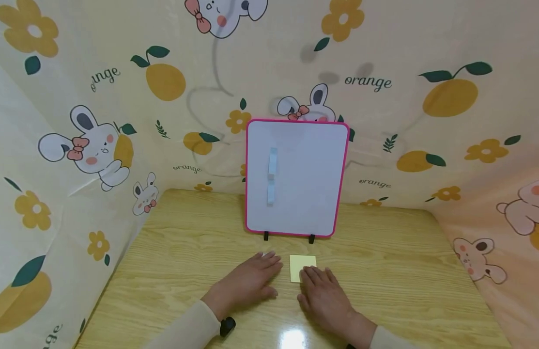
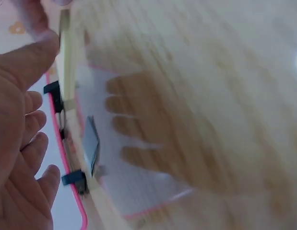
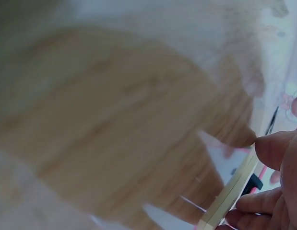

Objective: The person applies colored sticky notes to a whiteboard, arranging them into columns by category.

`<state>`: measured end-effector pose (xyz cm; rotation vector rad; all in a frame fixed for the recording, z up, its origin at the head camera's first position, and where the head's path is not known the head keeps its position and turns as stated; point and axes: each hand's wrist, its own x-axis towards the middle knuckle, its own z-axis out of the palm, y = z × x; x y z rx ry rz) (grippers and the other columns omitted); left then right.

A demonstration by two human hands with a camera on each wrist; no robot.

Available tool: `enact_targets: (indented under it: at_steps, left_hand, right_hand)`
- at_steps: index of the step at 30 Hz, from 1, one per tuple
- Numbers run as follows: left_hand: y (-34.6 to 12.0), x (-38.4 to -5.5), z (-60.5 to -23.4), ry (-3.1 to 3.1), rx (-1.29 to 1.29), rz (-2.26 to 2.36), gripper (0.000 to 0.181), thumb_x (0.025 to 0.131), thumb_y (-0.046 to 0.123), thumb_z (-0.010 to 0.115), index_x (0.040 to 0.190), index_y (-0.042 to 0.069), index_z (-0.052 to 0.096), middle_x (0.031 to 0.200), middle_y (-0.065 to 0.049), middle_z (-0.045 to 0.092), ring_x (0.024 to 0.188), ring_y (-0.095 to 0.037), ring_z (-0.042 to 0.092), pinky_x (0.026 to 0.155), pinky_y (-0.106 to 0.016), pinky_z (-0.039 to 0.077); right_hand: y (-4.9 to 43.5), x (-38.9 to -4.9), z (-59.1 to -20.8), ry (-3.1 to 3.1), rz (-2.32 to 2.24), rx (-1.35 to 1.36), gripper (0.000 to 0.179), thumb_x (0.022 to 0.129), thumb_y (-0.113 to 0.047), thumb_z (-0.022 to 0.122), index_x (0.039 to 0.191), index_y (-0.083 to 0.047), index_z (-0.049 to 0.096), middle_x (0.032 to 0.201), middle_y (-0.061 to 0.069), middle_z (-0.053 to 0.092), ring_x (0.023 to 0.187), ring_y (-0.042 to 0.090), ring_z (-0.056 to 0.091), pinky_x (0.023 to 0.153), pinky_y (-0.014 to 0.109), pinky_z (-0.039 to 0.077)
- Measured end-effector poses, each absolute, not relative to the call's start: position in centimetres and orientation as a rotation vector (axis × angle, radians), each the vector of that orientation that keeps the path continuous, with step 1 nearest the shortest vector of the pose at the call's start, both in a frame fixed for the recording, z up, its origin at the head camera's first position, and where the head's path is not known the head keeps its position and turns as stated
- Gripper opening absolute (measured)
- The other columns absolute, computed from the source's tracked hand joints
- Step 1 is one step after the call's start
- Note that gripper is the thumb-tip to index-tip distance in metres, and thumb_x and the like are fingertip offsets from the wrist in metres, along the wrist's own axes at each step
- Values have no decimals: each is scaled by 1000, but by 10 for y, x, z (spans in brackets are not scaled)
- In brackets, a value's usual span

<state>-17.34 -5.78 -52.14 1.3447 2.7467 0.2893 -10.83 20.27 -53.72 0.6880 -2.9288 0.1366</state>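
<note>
A pad of yellow sticky notes (image 1: 297, 264) lies on the table in front of the whiteboard (image 1: 304, 179). My right hand (image 1: 326, 298) rests its fingertips over the pad's near right corner, fingers fairly straight; the pad's edge (image 3: 230, 196) shows in the right wrist view. To the left of the pad, my left hand (image 1: 247, 281) is held low over the table with fingers extended, holding nothing that I can see. Close by its fingers, a small light-blue piece (image 2: 90, 146) lies on the table in the left wrist view. Two light-blue strips, upper (image 1: 272, 164) and lower (image 1: 270, 194), are on the board.
The whiteboard has a pink frame and stands on black feet (image 1: 311, 239) near the table's back. Patterned cloth (image 1: 295, 63) hangs behind and at both sides. The wooden table (image 1: 404, 271) is glossy and reflects the hands.
</note>
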Motion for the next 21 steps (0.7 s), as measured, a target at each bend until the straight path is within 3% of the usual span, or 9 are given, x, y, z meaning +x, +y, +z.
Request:
enact_targets:
  at_steps: [9,21]
  left_hand:
    - [-40,-191,-531,2682,1442,19,100,94,76,54,167,11,31,173,-6,31,162,-23,25,134,-43,23]
    - [-32,-202,-527,2632,1467,-136,105,91,84,44,168,14,29,175,-2,26,163,-20,20,134,-42,21]
  right_hand:
    - [199,-109,-538,-2928,134,704,53,101,-31,68,141,3,62,147,19,62,137,37,58,117,61,45]
    - [201,-108,-536,-2905,12,745,54,102,-36,66,142,0,63,146,16,63,137,34,59,118,60,45]
